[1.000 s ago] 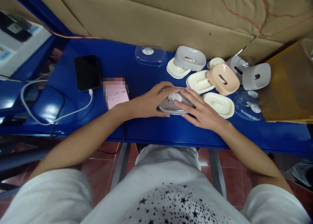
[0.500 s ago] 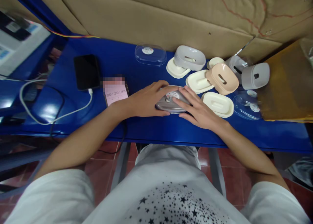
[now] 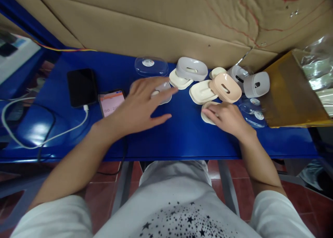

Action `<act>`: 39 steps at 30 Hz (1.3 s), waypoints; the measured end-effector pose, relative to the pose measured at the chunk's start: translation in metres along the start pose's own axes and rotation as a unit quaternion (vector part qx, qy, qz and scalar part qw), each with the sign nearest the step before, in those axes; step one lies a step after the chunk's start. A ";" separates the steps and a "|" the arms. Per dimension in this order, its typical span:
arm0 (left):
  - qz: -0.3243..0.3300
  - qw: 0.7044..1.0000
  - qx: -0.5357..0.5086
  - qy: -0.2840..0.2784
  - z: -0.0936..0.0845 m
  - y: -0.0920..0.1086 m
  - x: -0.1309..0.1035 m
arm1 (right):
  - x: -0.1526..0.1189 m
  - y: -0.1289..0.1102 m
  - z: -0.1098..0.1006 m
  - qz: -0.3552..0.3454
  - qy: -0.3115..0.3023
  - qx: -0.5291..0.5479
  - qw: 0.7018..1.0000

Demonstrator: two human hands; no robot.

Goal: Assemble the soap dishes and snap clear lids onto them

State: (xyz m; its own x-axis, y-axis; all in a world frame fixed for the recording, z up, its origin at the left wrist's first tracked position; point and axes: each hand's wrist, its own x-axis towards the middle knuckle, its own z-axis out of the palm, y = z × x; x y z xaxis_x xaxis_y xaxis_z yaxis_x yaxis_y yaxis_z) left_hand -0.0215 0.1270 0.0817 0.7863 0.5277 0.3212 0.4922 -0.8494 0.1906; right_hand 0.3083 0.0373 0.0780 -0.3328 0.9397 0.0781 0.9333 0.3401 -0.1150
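My left hand (image 3: pixel 142 104) is open, its fingers stretched out and apart. Under and just behind its fingers lies a grey oval box (image 3: pixel 165 94), partly covered by the hand; whether they touch I cannot tell. At the right, my right hand (image 3: pixel 226 118) has its fingers closed on a cream oval tray (image 3: pixel 205 117), which the hand largely covers. Behind that tray are another cream tray (image 3: pixel 199 93) and a peach oval box (image 3: pixel 229 82) with a slot, leaning on it. A grey slotted box (image 3: pixel 192 62) rests on a further cream tray (image 3: pixel 179 82).
A clear lid (image 3: pixel 151 69) lies at the back; other clear lids (image 3: pixel 252 116) lie by a brown carton (image 3: pixel 283 92). Grey containers (image 3: pixel 257 85) stand beside the carton. At left are a black device (image 3: pixel 81 87) with a white cable (image 3: pixel 31 147) and a phone (image 3: pixel 111 104).
Both hands have come off the grey box with its clear lid, which now lies farther back and left. My right hand has moved right onto the cream tray; my left hand has opened.
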 end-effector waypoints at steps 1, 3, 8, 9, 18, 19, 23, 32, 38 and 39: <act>0.041 0.999 -0.024 -0.013 0.006 0.008 0.000 | 0.002 -0.002 0.001 -0.038 0.006 0.055 0.998; 0.107 0.990 -0.065 -0.060 0.020 0.020 0.001 | 0.004 0.002 0.001 -0.073 0.050 0.120 0.989; 0.174 0.972 -0.067 -0.142 0.045 0.034 0.006 | 0.005 0.043 0.000 0.101 0.181 -0.027 0.978; 0.176 0.972 -0.055 -0.144 0.045 0.034 0.007 | 0.005 0.050 0.001 0.130 0.166 -0.056 0.976; 0.118 0.992 0.003 -0.040 0.034 0.007 -0.001 | 0.000 -0.014 0.014 -0.042 0.155 -0.010 0.987; 0.109 0.994 0.005 -0.031 0.033 0.006 -0.001 | -0.002 -0.025 0.017 -0.086 0.143 -0.006 0.986; 0.092 0.995 -0.005 -0.031 0.030 0.006 0.001 | -0.006 -0.040 0.025 -0.176 0.104 0.005 0.979; 0.114 0.990 -0.072 -0.038 0.042 0.005 0.000 | -0.004 -0.034 0.024 -0.231 0.107 -0.029 0.967; 0.134 0.987 -0.057 -0.063 0.045 0.009 0.001 | -0.003 -0.042 0.035 -0.250 0.084 -0.038 0.964; 0.136 0.987 -0.060 -0.063 0.045 0.010 0.001 | -0.002 -0.042 0.033 -0.247 0.079 -0.011 0.966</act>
State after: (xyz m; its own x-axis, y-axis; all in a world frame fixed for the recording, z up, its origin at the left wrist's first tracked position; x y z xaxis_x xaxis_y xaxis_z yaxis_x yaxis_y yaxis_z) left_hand 0.0008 0.1191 0.0418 0.9272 0.2699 0.2598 0.2138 -0.9507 0.2244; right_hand 0.2651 0.0223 0.0501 -0.7156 0.6449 0.2684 0.6688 0.7434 -0.0034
